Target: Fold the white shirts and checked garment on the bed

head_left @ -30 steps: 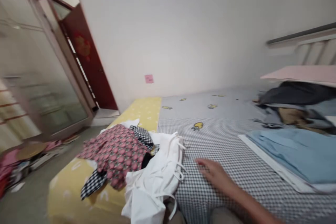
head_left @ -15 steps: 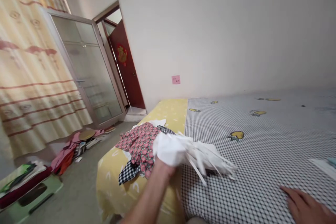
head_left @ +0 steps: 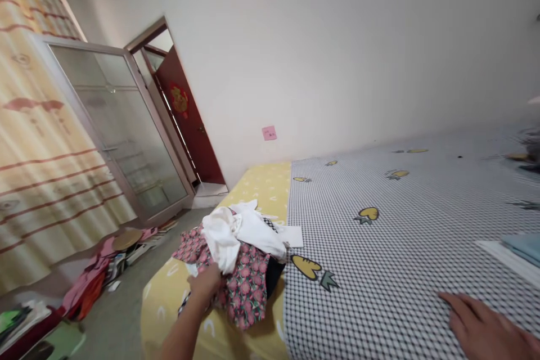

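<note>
Leftward, my left hand reaches the heap of clothes at the bed's near corner. Its fingers are tucked against the edge of the pink floral garment. The cloth hides the fingertips, so I cannot tell whether they grip it. The white garment lies crumpled on top of the floral one and sags over it. My right hand, well apart from the left, rests flat with fingers spread on the checked sheet, apparently bracing my lean. The heap sits on the yellow sheet, just beside the checked one. A folded blue cloth lies at the right edge.
</note>
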A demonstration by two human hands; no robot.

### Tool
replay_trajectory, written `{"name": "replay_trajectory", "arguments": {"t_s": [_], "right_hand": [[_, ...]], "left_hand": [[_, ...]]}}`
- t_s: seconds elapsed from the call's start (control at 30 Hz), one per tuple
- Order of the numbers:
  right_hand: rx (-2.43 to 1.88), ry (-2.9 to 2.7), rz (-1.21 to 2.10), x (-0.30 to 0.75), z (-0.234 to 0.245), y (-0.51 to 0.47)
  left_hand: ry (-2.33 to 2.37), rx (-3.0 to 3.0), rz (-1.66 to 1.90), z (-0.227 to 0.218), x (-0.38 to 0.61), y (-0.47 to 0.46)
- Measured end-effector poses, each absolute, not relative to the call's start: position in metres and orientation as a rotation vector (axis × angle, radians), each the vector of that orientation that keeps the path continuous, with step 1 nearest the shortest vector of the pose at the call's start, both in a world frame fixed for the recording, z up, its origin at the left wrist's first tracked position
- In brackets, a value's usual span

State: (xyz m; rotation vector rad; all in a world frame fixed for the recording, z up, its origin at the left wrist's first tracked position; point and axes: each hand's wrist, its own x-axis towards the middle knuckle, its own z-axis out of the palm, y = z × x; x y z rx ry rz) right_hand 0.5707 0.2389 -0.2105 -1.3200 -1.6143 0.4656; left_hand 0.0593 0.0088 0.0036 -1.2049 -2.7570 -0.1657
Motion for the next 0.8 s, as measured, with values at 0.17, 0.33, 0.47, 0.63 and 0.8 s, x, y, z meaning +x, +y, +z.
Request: {"name": "replay_trajectory", "arguments": {"t_s": [0.17, 0.33, 0.47, 0.63, 0.8], "right_hand": [[-1.373, -1.885, -0.145, 0.574, -0.218, 0.24], [-1.475, -2.03, -0.26, 0.573, -0.207, 0.233], [-1.53, -2.073, -0.283, 0.572, -0.196, 0.224], [-1.575, -2.053, -0.264, 0.571, -0.195, 0.221], [-1.596, -2.063, -0.23, 0.569, -0.195, 0.224]], "left_hand": [[-2.316, -1.061, -0.162, -0.047, 0.117, 0.008], [-1.719, -1.578, -0.362, -0.1, 0.167, 0.057], [-1.874, -1.699, -0.344, -0.12, 0.146, 0.084], [-2.171, -1.531, -0.091, -0.113, 0.08, 0.082], [-2.311, -1.38, 0.163, -0.106, 0.063, 0.084]]}}
